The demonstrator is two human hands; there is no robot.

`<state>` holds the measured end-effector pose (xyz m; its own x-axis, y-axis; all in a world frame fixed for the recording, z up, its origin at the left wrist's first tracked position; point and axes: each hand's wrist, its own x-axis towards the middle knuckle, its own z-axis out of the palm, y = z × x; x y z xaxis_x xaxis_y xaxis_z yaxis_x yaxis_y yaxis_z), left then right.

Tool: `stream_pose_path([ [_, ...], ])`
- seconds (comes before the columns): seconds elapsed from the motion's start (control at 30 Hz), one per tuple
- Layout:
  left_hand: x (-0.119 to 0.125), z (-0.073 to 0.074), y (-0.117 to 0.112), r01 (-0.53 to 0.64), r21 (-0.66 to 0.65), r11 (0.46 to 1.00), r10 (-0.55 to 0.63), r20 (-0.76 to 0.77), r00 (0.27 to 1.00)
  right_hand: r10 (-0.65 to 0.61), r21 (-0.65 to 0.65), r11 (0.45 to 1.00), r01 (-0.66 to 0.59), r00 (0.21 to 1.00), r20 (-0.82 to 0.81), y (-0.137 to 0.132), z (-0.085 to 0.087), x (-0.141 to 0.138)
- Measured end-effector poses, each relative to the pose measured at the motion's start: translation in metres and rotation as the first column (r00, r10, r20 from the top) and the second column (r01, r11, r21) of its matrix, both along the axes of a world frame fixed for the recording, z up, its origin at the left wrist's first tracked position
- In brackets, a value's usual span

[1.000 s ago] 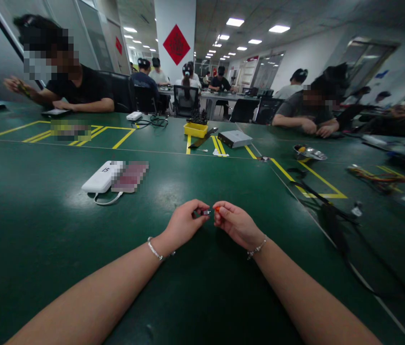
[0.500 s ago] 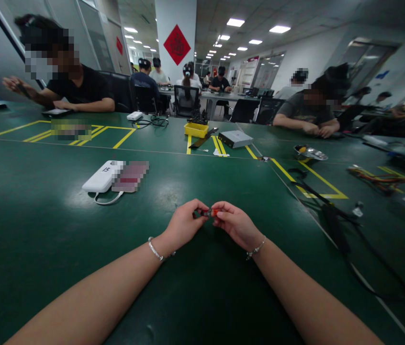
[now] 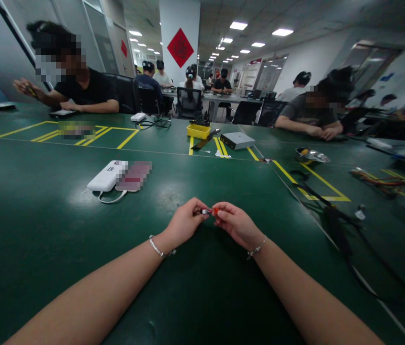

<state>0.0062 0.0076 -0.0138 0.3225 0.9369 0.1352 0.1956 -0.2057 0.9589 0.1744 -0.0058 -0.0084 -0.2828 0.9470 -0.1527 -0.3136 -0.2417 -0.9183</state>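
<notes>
My left hand [image 3: 185, 221] and my right hand [image 3: 236, 223] meet fingertip to fingertip just above the green table [image 3: 44, 230]. Both are closed in a pinch. Between them is a tiny part [image 3: 210, 211], silver-grey on the left hand's side and orange-red on the right hand's side; the two ends touch. Each wrist wears a thin silver bracelet. The part is too small to name.
A white power bank [image 3: 106, 176] with a cable lies to the far left of my hands. Farther back are a yellow tray [image 3: 198, 131], a grey box [image 3: 237, 140] and a metal dish [image 3: 310, 154]. Black cables [image 3: 335, 220] lie at the right. Several people sit around the tables.
The silver piece and the orange piece were slightly apart a second ago; now my hands have closed the gap and the pieces touch. The view shifted slightly.
</notes>
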Motion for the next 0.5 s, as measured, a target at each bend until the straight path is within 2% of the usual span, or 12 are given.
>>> stream_pose_path([
  [0.13,-0.001,0.000,0.001,0.022,0.006,1.000,-0.022,-0.033,0.999,-0.014,-0.009,1.000,0.014,1.000,0.009,-0.001,0.002,0.000],
  [0.3,-0.001,0.003,0.001,0.063,0.098,0.993,-0.051,-0.115,0.992,-0.030,-0.019,0.999,0.031,0.999,0.041,-0.002,0.005,-0.001],
  [0.5,-0.003,0.012,-0.005,0.128,0.111,0.985,-0.093,-0.279,0.956,-0.120,0.133,0.987,0.094,0.972,0.202,0.000,0.000,-0.002],
])
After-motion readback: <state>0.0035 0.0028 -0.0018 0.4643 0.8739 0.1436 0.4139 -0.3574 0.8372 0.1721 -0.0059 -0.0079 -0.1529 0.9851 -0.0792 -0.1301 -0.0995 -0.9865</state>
